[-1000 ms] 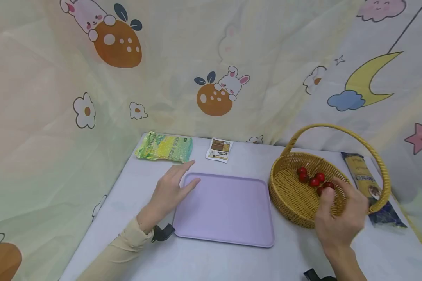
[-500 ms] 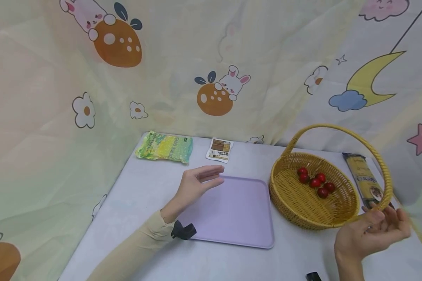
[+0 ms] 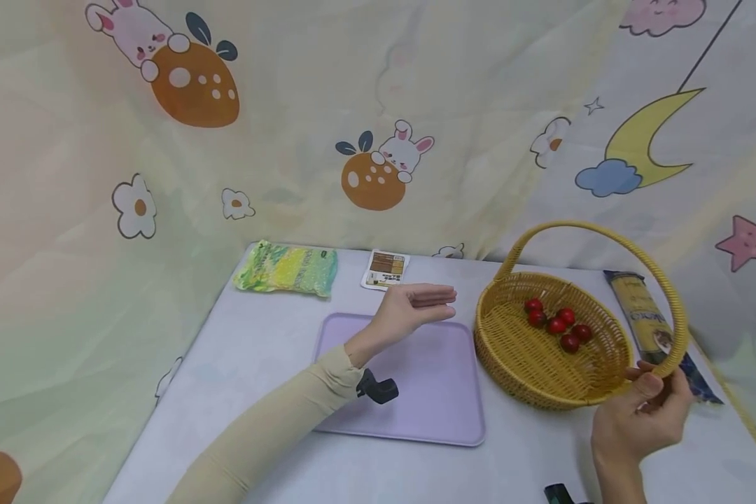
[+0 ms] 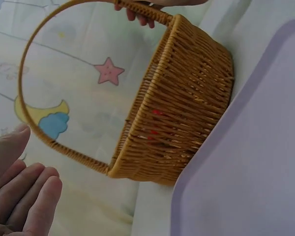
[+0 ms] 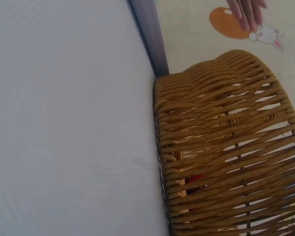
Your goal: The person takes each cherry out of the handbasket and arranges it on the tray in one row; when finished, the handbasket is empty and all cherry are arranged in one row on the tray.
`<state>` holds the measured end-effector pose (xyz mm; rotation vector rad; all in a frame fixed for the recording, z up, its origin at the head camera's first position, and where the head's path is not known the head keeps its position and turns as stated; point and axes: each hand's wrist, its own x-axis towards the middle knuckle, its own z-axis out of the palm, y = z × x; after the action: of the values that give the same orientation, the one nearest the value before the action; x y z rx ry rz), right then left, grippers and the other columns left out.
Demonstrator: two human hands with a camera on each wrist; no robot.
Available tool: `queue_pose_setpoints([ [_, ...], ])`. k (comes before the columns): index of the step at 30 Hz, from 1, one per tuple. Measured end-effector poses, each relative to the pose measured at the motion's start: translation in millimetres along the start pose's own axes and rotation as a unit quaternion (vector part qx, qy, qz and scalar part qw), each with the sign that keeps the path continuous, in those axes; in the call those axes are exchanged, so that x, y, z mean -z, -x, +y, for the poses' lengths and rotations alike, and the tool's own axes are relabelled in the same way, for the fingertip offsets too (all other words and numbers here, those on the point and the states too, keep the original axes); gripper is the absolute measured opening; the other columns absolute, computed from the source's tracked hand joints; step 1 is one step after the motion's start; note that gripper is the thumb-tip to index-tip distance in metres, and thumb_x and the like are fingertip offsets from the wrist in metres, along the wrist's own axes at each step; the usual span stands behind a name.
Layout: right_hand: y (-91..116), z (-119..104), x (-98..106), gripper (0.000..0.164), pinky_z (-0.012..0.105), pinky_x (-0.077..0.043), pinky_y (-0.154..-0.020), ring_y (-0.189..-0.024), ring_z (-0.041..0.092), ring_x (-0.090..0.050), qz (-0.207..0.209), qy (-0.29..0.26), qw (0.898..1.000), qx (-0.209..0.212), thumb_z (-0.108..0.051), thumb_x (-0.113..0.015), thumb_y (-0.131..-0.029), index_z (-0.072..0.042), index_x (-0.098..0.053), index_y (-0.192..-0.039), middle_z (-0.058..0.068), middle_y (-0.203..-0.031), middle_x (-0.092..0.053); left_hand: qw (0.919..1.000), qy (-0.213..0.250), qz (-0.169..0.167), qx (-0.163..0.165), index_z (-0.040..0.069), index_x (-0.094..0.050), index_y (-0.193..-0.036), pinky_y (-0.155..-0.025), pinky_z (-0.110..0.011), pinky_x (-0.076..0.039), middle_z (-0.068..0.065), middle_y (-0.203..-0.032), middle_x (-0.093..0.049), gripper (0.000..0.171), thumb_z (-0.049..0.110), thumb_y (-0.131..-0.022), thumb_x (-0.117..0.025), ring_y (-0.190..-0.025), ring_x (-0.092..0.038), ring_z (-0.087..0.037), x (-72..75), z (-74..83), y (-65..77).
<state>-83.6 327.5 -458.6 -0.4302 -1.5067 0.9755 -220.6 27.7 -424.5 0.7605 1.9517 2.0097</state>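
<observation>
A round wicker basket (image 3: pixel 516 371) with a tall arched handle (image 3: pixel 658 273) stands on the right of the table. Several dark red cherries (image 3: pixel 556 325) lie inside it; in the left wrist view only red specks show through the weave. At the handle's near right foot, my right hand (image 3: pixel 642 420) grips with thumb and curled fingers. My left hand (image 3: pixel 409 311) hovers above the purple tray (image 3: pixel 416 399), fingers straight and together, thumb apart, holding nothing. In the left wrist view, the basket's side (image 4: pixel 187 98) faces that hand (image 4: pixel 24 196).
A green and yellow packet (image 3: pixel 288 269) lies at the back left. Beside it is a small white and brown sachet (image 3: pixel 386 269). A long yellow and blue packet (image 3: pixel 642 311) lies behind the basket, partly covered by it. A printed cloth (image 3: pixel 277 105) hangs behind the table.
My right hand has left the cherries, moved to the handle's near foot and taken hold there. The left hand has moved right across the tray toward the basket. The view has shifted slightly.
</observation>
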Motion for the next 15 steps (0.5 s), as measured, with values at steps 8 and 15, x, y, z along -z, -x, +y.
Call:
queue_pose_setpoints([
  [8, -1, 5, 0, 0.041, 0.011, -0.046, -0.082, -0.09, -0.004, -0.061, -0.003, 0.009, 1.0, 0.011, -0.037, -0.052, -0.107, -0.009, -0.065, -0.134, -0.023, -0.105, -0.059, 0.9996, -0.02, -0.02, 0.003, 0.007, -0.073, -0.131, -0.093, -0.025, -0.059, -0.002, -0.12, -0.078, 0.044, 0.018, -0.09, -0.084, -0.108, -0.075, -0.007, -25.3, -9.5, -38.0],
  [15, 1, -4, 0, 0.041, 0.011, -0.045, -0.082, -0.09, -0.006, -0.059, -0.005, 0.014, 1.0, 0.013, -0.036, -0.051, -0.108, -0.007, -0.064, -0.134, -0.023, -0.104, -0.058, 0.9988, -0.025, -0.042, -0.001, 0.008, -0.075, -0.128, -0.091, -0.021, -0.058, -0.005, -0.12, -0.078, 0.04, 0.018, -0.091, -0.084, -0.101, -0.075, -0.002, -48.5, -15.7, -69.7],
])
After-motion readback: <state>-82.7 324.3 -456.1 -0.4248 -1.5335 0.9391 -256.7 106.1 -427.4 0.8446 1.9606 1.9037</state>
